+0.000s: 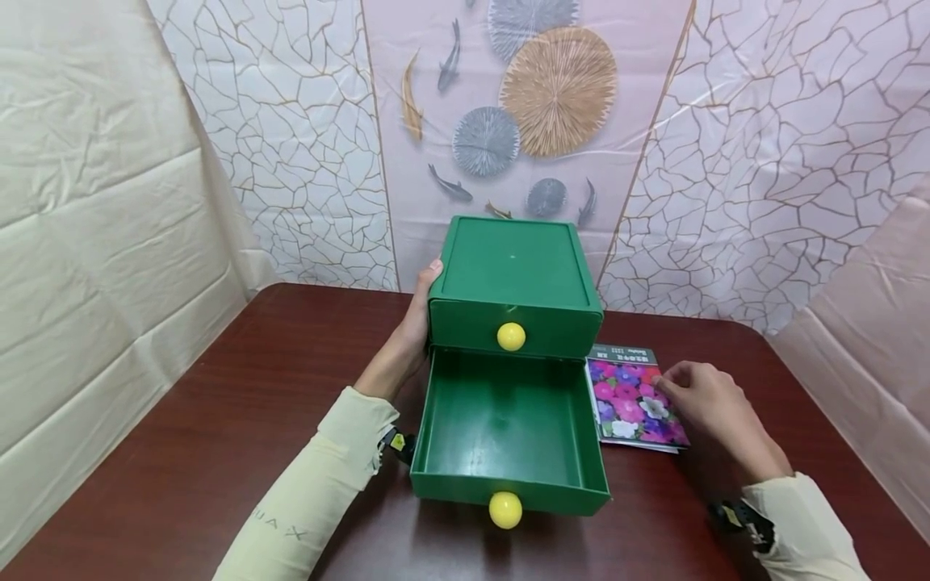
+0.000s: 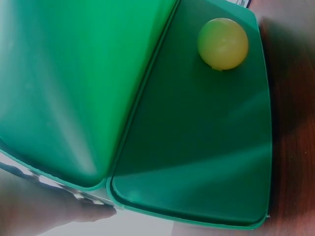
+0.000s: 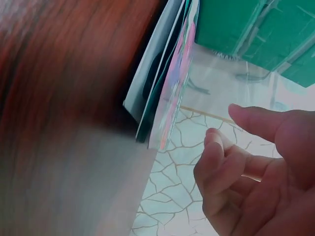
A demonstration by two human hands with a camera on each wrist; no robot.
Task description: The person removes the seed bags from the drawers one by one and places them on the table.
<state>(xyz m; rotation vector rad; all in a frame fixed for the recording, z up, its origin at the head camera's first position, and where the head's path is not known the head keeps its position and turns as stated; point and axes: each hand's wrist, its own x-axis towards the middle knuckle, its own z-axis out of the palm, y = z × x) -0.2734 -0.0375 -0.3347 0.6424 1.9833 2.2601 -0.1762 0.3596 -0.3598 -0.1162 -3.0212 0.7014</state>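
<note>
- While the left hand's (image 1: 412, 331) finger closure cannot be told, nothing is held by the half-curled right hand (image 1: 715, 403).
- Probably light, slippery flower-print packets (image 1: 628, 399), near the table's (image 1: 763, 387) right edge, are best edge-pinched.

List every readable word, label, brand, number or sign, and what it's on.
"UA", then dots and "X": left sleeve, partial, uncertain reading.
White print on the top band of the flower-picture stack: too small and blurred to read.
Green drawer unit: no text visible.
</note>
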